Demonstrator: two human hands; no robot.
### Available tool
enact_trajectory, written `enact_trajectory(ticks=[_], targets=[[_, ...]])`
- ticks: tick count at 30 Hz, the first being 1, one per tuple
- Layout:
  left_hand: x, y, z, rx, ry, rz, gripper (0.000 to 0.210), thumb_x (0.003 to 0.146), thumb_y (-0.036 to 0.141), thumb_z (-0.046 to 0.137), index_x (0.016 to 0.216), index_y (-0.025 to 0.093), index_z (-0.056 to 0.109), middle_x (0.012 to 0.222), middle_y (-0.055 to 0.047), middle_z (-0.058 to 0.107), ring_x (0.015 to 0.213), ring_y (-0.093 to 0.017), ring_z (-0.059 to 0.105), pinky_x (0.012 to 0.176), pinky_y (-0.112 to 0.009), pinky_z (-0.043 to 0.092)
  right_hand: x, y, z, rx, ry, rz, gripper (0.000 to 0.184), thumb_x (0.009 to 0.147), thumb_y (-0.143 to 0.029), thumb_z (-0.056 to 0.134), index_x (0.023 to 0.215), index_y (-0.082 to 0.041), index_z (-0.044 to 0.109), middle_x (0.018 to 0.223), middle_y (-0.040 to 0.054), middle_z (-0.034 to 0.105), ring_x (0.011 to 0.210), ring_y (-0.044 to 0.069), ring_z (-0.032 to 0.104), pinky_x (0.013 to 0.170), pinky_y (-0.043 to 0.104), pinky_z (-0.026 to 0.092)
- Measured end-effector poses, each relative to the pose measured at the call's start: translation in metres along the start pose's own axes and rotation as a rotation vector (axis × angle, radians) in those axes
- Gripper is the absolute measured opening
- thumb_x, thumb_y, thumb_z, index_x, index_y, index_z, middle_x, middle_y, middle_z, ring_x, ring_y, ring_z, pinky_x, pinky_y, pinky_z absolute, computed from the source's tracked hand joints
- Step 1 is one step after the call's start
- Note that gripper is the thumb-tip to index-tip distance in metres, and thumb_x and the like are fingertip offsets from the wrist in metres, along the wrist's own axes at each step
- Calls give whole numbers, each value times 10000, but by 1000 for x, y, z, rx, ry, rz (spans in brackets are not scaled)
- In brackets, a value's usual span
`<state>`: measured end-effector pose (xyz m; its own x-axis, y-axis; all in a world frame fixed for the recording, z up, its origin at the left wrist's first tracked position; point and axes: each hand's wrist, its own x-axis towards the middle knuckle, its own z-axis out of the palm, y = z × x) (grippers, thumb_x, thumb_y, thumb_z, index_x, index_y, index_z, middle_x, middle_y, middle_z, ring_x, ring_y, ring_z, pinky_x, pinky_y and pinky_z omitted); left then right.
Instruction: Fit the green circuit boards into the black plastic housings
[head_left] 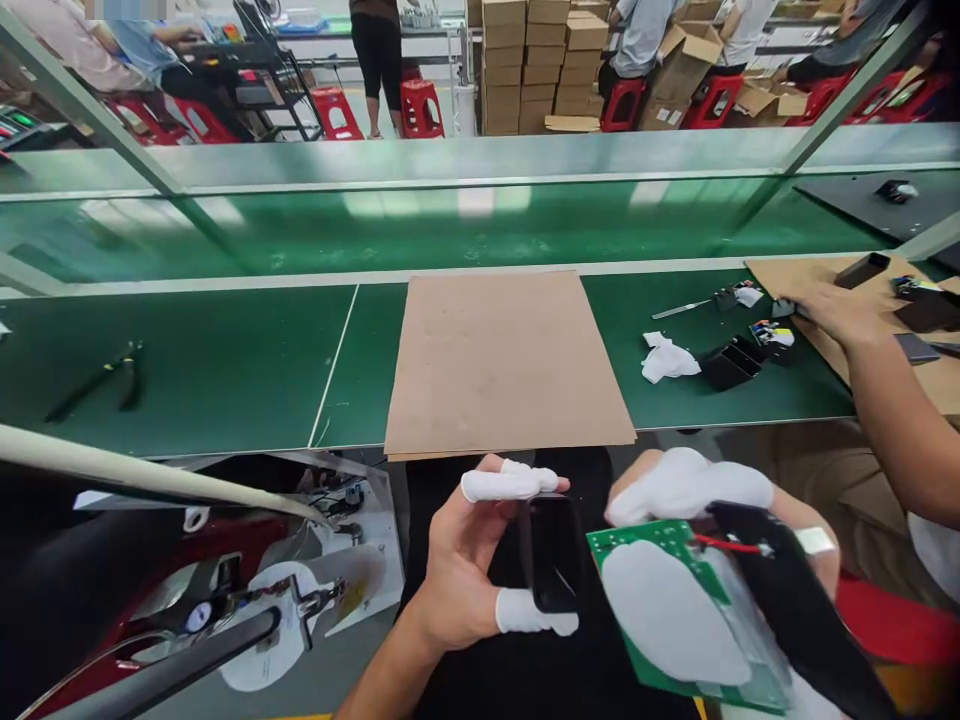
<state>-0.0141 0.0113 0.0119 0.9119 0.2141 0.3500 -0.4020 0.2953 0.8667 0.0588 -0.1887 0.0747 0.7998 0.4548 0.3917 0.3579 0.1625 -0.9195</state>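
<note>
My left hand (465,570), with white finger covers on some fingertips, is closed on a small black rectangular case (555,555). It grips the case by its top and bottom edges, above my lap. My right hand (694,488), also in white finger covers, is to the right and holds a green circuit board (652,560). A pale oval patch covers much of the board's face, and a red wire (727,543) runs across its upper part. A long black piece (802,600) lies over the board's right side. My right fingers are partly hidden behind these parts.
A cardboard sheet (510,360) lies on the green workbench (247,350). Pliers (105,380) lie left; black housings (731,363) and crumpled white material (667,358) lie right. A co-worker's hand (832,315) works at the far right. A machine (277,600) stands below left.
</note>
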Motion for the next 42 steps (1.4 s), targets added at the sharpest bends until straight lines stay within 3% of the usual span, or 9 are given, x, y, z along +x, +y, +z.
enact_trajectory(ticks=[3, 5, 9, 13, 22, 31, 42], targets=[[-4, 0, -8, 10, -15, 28, 750, 681, 349, 1060, 1339, 297, 703, 1249, -102, 694, 1204, -339, 756, 1048, -512, 669, 12, -9, 13, 69, -8, 37, 519, 793, -532, 957, 1215, -298, 765, 1007, 116, 794, 885, 321, 789, 778, 465, 716], [-5, 2, -10, 13, -21, 15, 763, 673, 359, 1065, 1343, 301, 705, 1269, -108, 695, 1207, -340, 757, 1062, -513, 660, 17, -7, 17, 88, -79, 40, 574, 748, -559, 985, 1214, -289, 784, 1008, 110, 788, 896, 314, 781, 759, 435, 712], [-2, 5, -10, 21, -15, 25, 794, 654, 431, 1065, 1352, 301, 710, 1276, -113, 698, 1186, -334, 763, 1063, -500, 660, 19, 1, 15, 67, -110, -20, 673, 684, -465, 1045, 1282, -330, 769, 1013, 78, 782, 884, 296, 756, 760, 433, 685], [0, 5, -9, 26, -40, 38, 795, 666, 350, 1070, 1369, 290, 703, 1252, -101, 702, 1185, -311, 759, 1040, -445, 665, 19, 2, 13, 22, -145, -37, 652, 694, -398, 1049, 1281, -300, 785, 1019, 91, 793, 901, 304, 736, 753, 453, 645], [0, 0, -13, 48, -86, 67, 850, 631, 276, 1085, 1390, 267, 703, 1309, -121, 699, 1198, -306, 737, 1063, -462, 653, 20, 8, 12, 12, -143, -147, 653, 699, -354, 1039, 1286, -226, 783, 991, 99, 796, 859, 281, 694, 719, 438, 621], [1, 2, -11, 71, -70, 79, 795, 675, 275, 1064, 1388, 262, 715, 1291, -118, 709, 1204, -292, 728, 1047, -415, 647, 20, 8, 10, 1, -194, -161, 740, 636, -199, 1060, 1315, -171, 768, 1054, 111, 781, 918, 287, 700, 728, 427, 617], [2, 4, -12, 80, -68, 78, 748, 706, 274, 1047, 1382, 268, 725, 1276, -110, 708, 1202, -286, 724, 1048, -419, 642, 23, 8, 11, -30, -216, -168, 764, 624, -143, 1049, 1329, -173, 757, 1066, 99, 768, 916, 278, 696, 741, 430, 608]])
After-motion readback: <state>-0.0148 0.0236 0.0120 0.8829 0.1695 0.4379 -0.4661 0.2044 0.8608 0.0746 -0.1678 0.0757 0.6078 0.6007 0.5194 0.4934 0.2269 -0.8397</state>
